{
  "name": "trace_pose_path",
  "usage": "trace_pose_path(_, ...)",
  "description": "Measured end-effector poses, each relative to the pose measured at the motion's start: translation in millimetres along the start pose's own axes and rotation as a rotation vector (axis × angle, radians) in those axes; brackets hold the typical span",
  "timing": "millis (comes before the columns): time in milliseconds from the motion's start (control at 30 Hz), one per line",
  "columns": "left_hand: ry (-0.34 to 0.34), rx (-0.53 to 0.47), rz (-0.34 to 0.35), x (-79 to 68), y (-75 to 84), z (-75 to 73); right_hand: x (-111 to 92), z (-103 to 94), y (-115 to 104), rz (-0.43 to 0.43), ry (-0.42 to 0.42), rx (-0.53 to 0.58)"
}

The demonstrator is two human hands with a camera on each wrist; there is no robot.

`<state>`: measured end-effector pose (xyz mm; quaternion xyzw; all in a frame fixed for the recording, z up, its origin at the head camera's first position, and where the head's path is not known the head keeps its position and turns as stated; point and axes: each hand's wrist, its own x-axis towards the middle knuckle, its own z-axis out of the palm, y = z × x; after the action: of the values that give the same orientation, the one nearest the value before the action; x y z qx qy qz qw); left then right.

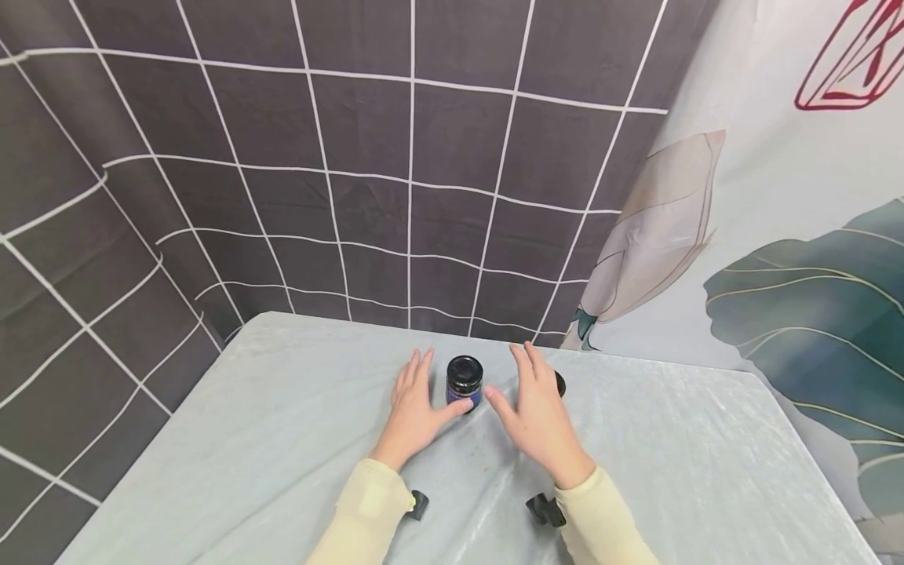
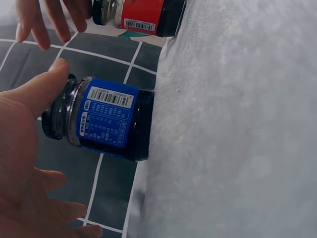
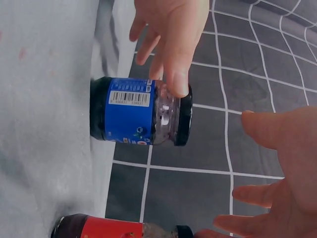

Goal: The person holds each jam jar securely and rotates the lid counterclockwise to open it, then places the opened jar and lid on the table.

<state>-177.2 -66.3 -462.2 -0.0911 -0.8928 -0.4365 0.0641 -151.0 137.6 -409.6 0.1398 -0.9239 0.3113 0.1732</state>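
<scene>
A glass jar with a blue label [image 1: 464,377] and a black lid stands upright on the cloth-covered table. The label's barcode and the dark contents show in the left wrist view. My left hand [image 1: 413,412] is just left of this jar, fingers spread, its thumb overlapping the jar in the head view and the lid in the right wrist view. To the jar's right, my right hand [image 1: 540,416] hovers with fingers apart and holds nothing. Mostly hidden behind that hand in the head view, a second jar with a red label [image 2: 143,15] stands farther right.
A pale grey cloth [image 1: 282,439] with slight wrinkles covers the table. Behind it hangs a dark curtain with a white grid [image 1: 367,212], and on the right a white curtain with leaf prints [image 1: 826,306]. Black camera mounts sit at both wrists.
</scene>
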Motion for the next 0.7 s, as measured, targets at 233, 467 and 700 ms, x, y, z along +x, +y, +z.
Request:
trace_pose_path(233,0.005,-0.011,0.015,1.3,1.0,5.1,2,2.9,-3,0.0,0.005,0.004)
trace_pose_path(467,0.004,-0.02,0.033,1.8,2.3,8.2,3,6.7,-8,0.001,0.009,0.006)
trace_pose_path(700,0.011,-0.024,0.026,3.4,1.2,12.0,6,12.0,-14,-0.009,0.014,0.015)
